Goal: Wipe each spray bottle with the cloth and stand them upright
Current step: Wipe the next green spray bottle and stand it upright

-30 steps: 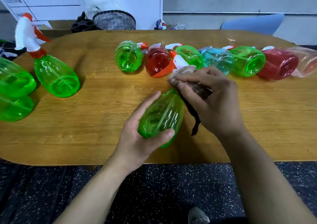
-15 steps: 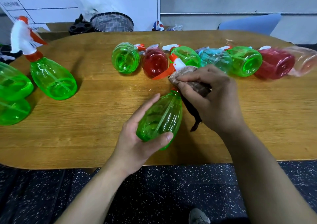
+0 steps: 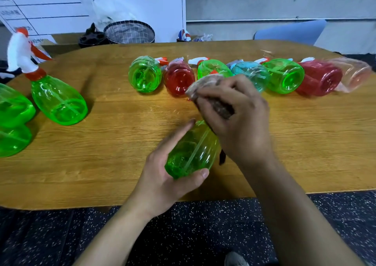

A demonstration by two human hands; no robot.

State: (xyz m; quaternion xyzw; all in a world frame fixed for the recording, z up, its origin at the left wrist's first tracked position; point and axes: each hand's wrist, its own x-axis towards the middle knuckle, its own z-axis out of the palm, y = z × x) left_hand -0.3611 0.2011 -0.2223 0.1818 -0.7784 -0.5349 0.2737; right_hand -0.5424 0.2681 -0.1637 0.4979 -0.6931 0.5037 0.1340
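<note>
A green spray bottle point(image 3: 193, 151) lies tilted over the wooden table point(image 3: 114, 147), base toward me. My left hand point(image 3: 162, 176) grips its lower body, thumb across the base. My right hand point(image 3: 236, 119) holds a brown-grey cloth point(image 3: 207, 84) bunched over the bottle's neck and head, which are hidden. A dark end of the cloth hangs down beside the bottle. Behind lies a row of bottles on their sides: green point(image 3: 144, 74), red point(image 3: 179, 80), green point(image 3: 213, 68), blue point(image 3: 252, 74), green point(image 3: 284, 75), red point(image 3: 319, 78), pink point(image 3: 354, 74).
At the left an upright green bottle point(image 3: 59, 101) with a white and orange trigger head stands beside two more green bottles point(image 3: 12, 121) at the frame edge. A mesh basket point(image 3: 129, 31) and a blue chair point(image 3: 291, 31) are behind the table. Dark speckled floor lies below the near edge.
My right hand with the cloth has shifted slightly up along the bottle's neck. The left hand keeps its grip on the bottle's body.
</note>
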